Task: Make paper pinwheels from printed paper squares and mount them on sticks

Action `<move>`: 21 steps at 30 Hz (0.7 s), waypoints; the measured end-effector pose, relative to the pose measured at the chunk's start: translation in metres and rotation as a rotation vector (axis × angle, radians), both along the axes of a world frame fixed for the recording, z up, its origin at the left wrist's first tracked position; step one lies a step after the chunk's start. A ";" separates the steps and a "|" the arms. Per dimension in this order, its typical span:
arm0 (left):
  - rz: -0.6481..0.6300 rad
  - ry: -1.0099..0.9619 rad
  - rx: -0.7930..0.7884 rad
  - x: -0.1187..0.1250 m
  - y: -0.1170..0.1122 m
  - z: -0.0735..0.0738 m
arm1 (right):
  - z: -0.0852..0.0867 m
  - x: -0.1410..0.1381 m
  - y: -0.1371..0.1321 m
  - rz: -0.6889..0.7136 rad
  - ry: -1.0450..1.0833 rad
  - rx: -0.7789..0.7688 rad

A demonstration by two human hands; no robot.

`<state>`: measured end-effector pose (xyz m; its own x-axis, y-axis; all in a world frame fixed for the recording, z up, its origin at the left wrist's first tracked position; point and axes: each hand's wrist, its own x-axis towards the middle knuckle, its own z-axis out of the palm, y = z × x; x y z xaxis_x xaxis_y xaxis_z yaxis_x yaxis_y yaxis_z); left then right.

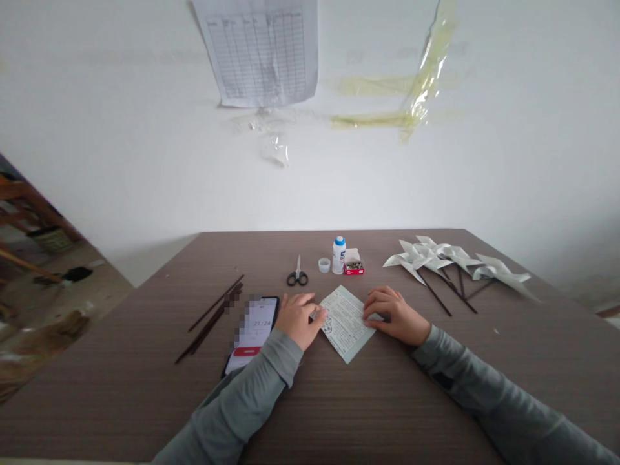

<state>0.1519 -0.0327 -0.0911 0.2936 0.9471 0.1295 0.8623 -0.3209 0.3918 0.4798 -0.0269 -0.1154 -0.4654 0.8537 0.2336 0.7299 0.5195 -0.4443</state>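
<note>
On the table (334, 413), our left hand (298, 321) and right hand (398, 316) touch opposite corners of the printed paper (347, 326); whether either pinches, we cannot tell. We're seemingly positioning it; the next move needs steady corners.

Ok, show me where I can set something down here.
Tabletop is bare between the grey sleeves, in front of the printed paper, and mostly bare left of the dark sticks. It's crowded behind the paper, with scissors, small cup, bottle and red box, and at right around the pinwheels.
</note>
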 end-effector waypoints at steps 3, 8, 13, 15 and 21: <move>-0.006 0.052 0.007 0.004 -0.007 0.003 | -0.003 -0.007 -0.004 0.042 0.002 -0.004; -0.003 0.109 -0.003 0.010 -0.010 -0.002 | -0.006 -0.023 -0.015 0.016 -0.034 -0.004; -0.043 0.092 0.036 0.013 -0.010 -0.019 | 0.001 -0.033 -0.023 -0.030 -0.116 0.088; -0.050 0.082 0.034 0.012 -0.010 -0.023 | 0.000 -0.033 -0.023 -0.036 -0.130 0.115; -0.112 0.061 -0.034 0.005 -0.002 -0.030 | -0.020 -0.024 -0.015 -0.010 -0.139 0.113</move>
